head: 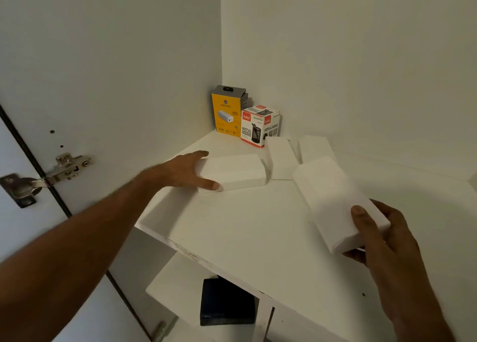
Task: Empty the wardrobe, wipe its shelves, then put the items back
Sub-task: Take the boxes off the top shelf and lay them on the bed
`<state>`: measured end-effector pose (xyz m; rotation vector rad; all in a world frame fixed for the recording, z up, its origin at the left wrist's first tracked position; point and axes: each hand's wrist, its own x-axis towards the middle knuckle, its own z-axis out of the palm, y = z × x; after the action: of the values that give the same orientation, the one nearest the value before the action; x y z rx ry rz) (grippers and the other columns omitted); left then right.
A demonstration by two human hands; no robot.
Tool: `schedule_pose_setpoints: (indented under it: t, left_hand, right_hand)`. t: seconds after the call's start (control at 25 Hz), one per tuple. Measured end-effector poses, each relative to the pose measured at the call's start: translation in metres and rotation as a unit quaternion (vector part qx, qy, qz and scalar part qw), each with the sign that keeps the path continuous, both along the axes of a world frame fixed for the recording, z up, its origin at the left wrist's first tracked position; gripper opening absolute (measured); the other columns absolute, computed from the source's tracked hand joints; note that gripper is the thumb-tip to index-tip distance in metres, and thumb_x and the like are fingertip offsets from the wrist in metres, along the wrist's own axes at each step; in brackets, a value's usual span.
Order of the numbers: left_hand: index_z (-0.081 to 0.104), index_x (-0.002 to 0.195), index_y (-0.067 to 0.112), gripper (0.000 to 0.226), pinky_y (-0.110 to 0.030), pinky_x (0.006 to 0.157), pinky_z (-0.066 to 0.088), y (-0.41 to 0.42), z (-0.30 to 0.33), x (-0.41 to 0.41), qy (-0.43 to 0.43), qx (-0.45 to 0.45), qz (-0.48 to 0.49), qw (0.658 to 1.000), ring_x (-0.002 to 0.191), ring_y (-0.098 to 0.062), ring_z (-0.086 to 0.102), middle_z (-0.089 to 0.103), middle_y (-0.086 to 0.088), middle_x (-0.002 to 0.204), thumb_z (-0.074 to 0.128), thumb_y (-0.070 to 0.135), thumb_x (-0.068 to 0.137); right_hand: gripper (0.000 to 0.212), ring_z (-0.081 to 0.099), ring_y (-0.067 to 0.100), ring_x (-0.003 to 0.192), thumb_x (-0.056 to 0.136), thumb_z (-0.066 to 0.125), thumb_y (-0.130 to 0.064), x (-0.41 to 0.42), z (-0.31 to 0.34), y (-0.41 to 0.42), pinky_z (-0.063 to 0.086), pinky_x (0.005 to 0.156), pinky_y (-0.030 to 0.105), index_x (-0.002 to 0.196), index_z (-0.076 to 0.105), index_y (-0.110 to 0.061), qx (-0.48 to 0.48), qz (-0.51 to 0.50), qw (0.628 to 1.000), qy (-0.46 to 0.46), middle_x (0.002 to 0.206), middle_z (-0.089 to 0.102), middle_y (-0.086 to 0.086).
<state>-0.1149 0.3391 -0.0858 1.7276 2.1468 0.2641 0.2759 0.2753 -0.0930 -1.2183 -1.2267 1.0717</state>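
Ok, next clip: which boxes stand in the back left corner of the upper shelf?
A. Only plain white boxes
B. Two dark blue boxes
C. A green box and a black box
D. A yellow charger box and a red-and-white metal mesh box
D: the yellow charger box stands against the wardrobe's left wall, with the red-and-white metal mesh box beside it, behind the plain white boxes on the upper shelf.

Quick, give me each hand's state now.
Left hand: gripping the end of a white box on the shelf.
Right hand: holding another white box.
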Motion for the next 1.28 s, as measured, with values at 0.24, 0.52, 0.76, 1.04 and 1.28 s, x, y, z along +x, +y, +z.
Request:
schedule_pose_setpoints:
  t: [0.24, 0.52, 0.76, 1.04, 1.28]
  left_hand:
    - [0.041, 0.141, 0.031, 0.104, -0.033, 0.095, 0.051, -0.040, -0.008, 0.012, -0.067, 0.163, -0.012, 0.984, 0.116, -0.012, 0.051, 0.051, 0.015, 0.130, 0.082, 0.070, 0.053]
    - [0.042, 0.140, 0.035, 0.093, -0.026, 0.076, 0.061, -0.237, -0.032, 0.027, -0.245, 0.245, 0.003, 0.938, 0.115, -0.007, 0.062, 0.054, 0.022, 0.131, 0.093, 0.040, 0.063]
    - [0.043, 0.139, 0.030, 0.092, -0.030, 0.079, 0.062, -0.422, -0.068, 0.029, -0.288, 0.255, 0.138, 0.912, 0.112, -0.014, 0.066, 0.055, 0.020, 0.130, 0.095, 0.024, 0.064]
    - [0.044, 0.140, 0.042, 0.081, -0.032, 0.091, 0.057, -0.678, -0.109, 0.050, -0.345, 0.292, 0.325, 0.831, 0.123, -0.015, 0.057, 0.055, 0.011, 0.135, 0.085, 0.047, 0.071]
    - [0.056, 0.136, 0.039, 0.038, -0.027, 0.086, 0.057, -0.852, -0.153, 0.094, -0.422, 0.405, 0.594, 0.552, 0.107, -0.007, 0.064, 0.067, 0.013, 0.120, 0.057, 0.040, 0.098]
  right_hand:
    - [0.050, 0.069, 0.022, 0.098, 0.073, 0.066, -0.050, -0.007, 0.004, 0.000, 0.062, 0.061, 0.033, 0.119, 0.060, -0.030, -0.002, 0.028, 0.988, 0.151, 0.115, 0.067, -0.004]
    - [0.036, 0.071, 0.018, 0.106, 0.098, 0.052, -0.034, -0.089, 0.014, -0.043, 0.060, 0.072, 0.031, 0.132, 0.056, -0.021, -0.028, 0.133, 0.924, 0.358, 0.117, 0.073, -0.001]
    - [0.054, 0.071, 0.027, 0.100, 0.088, 0.062, -0.046, -0.206, -0.004, -0.171, 0.059, 0.079, 0.038, 0.133, 0.058, -0.016, -0.157, 0.292, 0.875, 0.352, 0.118, 0.072, 0.012]
    - [0.031, 0.072, 0.011, 0.075, 0.094, 0.053, -0.040, -0.274, -0.031, -0.380, 0.057, 0.061, 0.022, 0.112, 0.067, -0.019, -0.270, 0.446, 0.795, 0.310, 0.091, 0.077, -0.002]
    - [0.050, 0.063, 0.012, 0.065, 0.095, 0.053, -0.045, -0.340, -0.066, -0.557, 0.050, 0.052, 0.020, 0.134, 0.059, -0.014, -0.326, 0.622, 0.692, 0.165, 0.090, 0.070, 0.002]
